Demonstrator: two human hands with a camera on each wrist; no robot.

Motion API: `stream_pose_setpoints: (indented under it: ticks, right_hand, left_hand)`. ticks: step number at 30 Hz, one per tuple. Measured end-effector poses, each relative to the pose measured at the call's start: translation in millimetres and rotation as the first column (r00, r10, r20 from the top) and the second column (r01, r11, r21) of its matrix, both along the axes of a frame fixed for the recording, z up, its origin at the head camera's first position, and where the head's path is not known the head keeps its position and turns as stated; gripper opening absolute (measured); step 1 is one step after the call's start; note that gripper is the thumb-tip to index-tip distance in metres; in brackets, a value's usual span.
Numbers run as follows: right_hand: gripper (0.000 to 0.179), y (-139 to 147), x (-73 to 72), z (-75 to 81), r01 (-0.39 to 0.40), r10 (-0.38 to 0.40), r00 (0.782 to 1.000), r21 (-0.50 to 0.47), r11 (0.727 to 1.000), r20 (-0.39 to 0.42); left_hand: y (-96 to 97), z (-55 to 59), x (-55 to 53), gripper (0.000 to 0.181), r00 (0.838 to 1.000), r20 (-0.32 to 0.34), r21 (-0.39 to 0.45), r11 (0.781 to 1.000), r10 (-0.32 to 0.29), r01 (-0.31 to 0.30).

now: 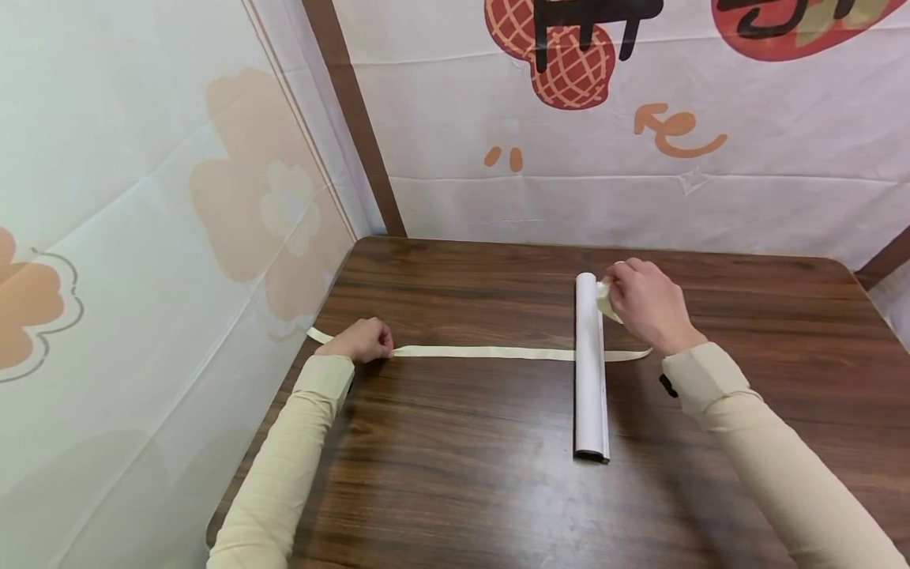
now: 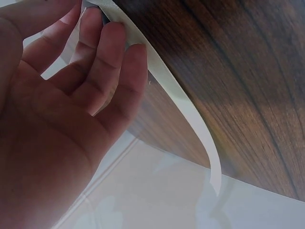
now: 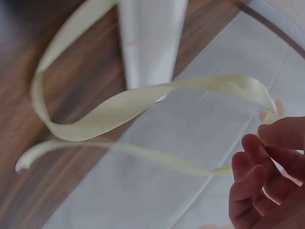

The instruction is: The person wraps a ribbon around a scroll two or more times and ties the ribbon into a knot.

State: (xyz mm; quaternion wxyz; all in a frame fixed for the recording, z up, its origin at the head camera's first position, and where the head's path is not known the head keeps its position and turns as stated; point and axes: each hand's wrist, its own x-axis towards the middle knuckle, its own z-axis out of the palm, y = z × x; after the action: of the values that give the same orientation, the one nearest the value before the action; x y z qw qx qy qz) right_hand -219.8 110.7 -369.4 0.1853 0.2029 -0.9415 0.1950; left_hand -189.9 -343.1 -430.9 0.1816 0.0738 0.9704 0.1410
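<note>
A long cream ribbon (image 1: 490,352) runs across the wooden table, passing under a white roll (image 1: 588,371) that lies lengthwise away from me. My left hand (image 1: 361,341) pinches the ribbon left of the roll. The ribbon's end (image 2: 215,176) curves past that hand to the table edge in the left wrist view. At the far right side of the roll, my right hand (image 1: 645,302) pinches another stretch of ribbon between thumb and fingers. In the right wrist view this ribbon (image 3: 109,112) hangs in a loose loop, with a free tail (image 3: 152,155) below.
The dark wooden table (image 1: 469,474) has rounded corners. A printed white cloth (image 1: 455,205) hangs behind it, and a flowered cloth (image 1: 142,237) stands along its left edge.
</note>
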Motion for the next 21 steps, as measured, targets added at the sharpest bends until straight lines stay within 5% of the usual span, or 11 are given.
stream_pose_setpoints:
  ticks: [9, 21]
  right_hand:
    - [0.043, -42, -6.8, 13.0, -0.137, 0.129, 0.988, 0.086, 0.987, 0.086]
    - [0.048, -87, -13.5, 11.0, -0.407, 0.405, 0.912, 0.027, 0.913, 0.062]
  left_hand:
    - [-0.8, 4.1, 5.0, 0.011, 1.000, 0.007, 0.003, 1.000, 0.015, -0.015]
    - [-2.4, 3.1, 4.9, 0.012, 1.000, 0.002, 0.020, 0.999, 0.025, -0.025]
